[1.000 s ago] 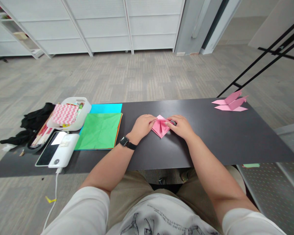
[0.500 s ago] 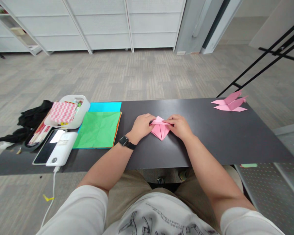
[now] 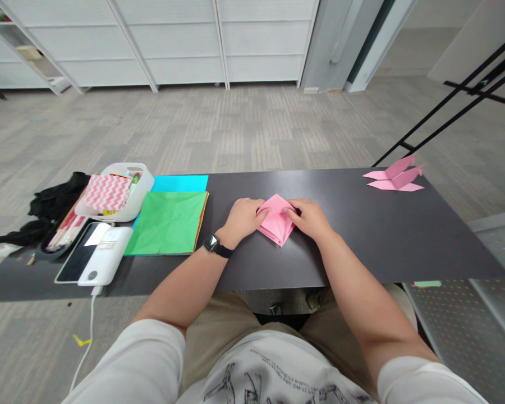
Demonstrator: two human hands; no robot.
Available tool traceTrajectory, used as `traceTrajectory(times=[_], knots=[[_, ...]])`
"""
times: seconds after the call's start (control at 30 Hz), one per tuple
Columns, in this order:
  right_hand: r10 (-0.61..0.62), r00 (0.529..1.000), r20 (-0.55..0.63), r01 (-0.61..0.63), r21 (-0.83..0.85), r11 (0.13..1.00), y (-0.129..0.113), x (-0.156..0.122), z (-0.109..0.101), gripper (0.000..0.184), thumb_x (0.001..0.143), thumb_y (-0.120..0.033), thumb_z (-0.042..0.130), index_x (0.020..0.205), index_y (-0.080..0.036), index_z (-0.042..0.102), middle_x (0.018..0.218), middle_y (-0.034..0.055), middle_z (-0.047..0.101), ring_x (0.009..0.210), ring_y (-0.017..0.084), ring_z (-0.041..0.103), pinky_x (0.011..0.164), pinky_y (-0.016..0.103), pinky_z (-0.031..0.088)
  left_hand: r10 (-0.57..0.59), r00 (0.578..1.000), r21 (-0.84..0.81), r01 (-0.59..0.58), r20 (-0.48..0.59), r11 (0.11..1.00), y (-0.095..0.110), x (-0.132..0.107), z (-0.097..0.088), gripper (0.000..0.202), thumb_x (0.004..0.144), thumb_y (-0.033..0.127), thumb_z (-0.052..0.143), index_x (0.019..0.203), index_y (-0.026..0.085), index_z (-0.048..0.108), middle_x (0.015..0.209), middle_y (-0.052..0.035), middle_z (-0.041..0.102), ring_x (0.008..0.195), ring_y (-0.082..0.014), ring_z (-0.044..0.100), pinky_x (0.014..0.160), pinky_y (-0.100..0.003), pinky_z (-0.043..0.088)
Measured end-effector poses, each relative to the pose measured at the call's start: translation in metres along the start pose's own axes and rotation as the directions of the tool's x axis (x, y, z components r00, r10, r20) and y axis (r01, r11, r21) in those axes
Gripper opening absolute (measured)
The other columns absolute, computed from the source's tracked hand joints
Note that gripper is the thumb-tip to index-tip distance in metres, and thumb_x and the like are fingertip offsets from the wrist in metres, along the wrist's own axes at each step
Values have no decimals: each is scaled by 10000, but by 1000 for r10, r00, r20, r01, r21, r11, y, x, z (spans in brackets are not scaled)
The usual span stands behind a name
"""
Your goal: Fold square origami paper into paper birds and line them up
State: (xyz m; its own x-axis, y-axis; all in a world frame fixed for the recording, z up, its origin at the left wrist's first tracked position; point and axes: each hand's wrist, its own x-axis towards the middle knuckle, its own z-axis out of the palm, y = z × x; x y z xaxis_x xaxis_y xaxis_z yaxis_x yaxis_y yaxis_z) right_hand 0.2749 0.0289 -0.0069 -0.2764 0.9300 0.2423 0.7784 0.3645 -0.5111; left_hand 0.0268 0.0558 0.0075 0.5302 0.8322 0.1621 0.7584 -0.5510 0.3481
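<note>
The person's left hand (image 3: 243, 217) and right hand (image 3: 313, 219) grip opposite corners of the folded pink paper (image 3: 279, 224), thumbs on its upper face, over the dark table (image 3: 370, 241).

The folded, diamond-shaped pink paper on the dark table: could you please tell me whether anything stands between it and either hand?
Nothing visible does: the bare left hand and the bare right hand both touch the pink paper directly, at opposite sides.
</note>
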Motion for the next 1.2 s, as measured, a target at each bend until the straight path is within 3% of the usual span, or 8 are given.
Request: traceTrajectory(times=[0.27,0.43,0.53,0.67,0.87,1.03,1.13,1.2], knots=[[67,998,-5,-66,106,992,-1,-2,-2,359,1049,-404,532,1290,-312,782,1163,35,838,1002,278,775,918,431,591,-61,998,-104,61,-2,993,4,-4,-4,270,1062,377,562,931,219,738,876,-57,783,820,-250,732,806,-359,521],[67,989,-133,-36,220,975,-3,-3,0,514,979,-383,625,1483,-294,582,1242,73,781,1042,256,739,1011,450,586,-132,991,-136,130,-4,982,6,-4,-4,266,1018,296,600,1249,210,703,1015,-76,811,914,-277,765,855,-374,555],[26,988,-151,10,233,972,-6,-2,-3,380,967,-356,623,1339,-280,636,1236,93,756,1061,262,715,1022,463,581,-157,987,-159,152,-18,976,6,-3,-2,391,1009,273,606,1392,201,626,1093,-92,815,962,-294,777,864,-387,571],[-71,988,-134,100,228,968,-9,-3,-7,236,1032,-389,561,1130,-288,750,1257,101,722,1196,287,679,1106,495,540,-166,986,-237,159,-8,958,4,-3,0,370,997,246,606,1365,223,638,1093,-76,823,977,-284,787,881,-378,586],[-81,997,5,78,190,979,-2,-5,-4,501,1113,-549,423,1179,-302,854,1481,108,616,1368,327,590,1191,550,482,-144,990,-304,141,15,942,3,-2,-1,376,979,225,614,1351,228,665,1062,-62,832,952,-259,790,885,-356,593],[-71,996,48,62,180,982,6,-6,-1,694,1106,-694,283,1206,-312,854,1569,94,579,1421,346,542,1231,601,430,-155,988,-322,151,14,935,2,-2,2,537,988,234,600,1522,194,560,967,-45,812,883,-241,764,917,-378,592],[-71,996,44,62,183,981,7,-6,0,741,1097,-720,254,1190,-301,858,1537,103,608,1423,355,540,1236,612,417,-78,988,-280,38,-133,959,1,-4,3,630,972,224,613,1589,165,496,1269,-128,749,1120,-263,718,1074,-446,550],[-69,997,42,60,182,981,7,-5,1,755,1098,-719,241,1177,-295,860,1526,108,616,1421,360,542,1235,618,413,21,970,-224,-77,-243,972,2,-5,0,563,970,224,616,1530,175,576,1481,-167,625,1330,-291,616,1180,-489,482]])
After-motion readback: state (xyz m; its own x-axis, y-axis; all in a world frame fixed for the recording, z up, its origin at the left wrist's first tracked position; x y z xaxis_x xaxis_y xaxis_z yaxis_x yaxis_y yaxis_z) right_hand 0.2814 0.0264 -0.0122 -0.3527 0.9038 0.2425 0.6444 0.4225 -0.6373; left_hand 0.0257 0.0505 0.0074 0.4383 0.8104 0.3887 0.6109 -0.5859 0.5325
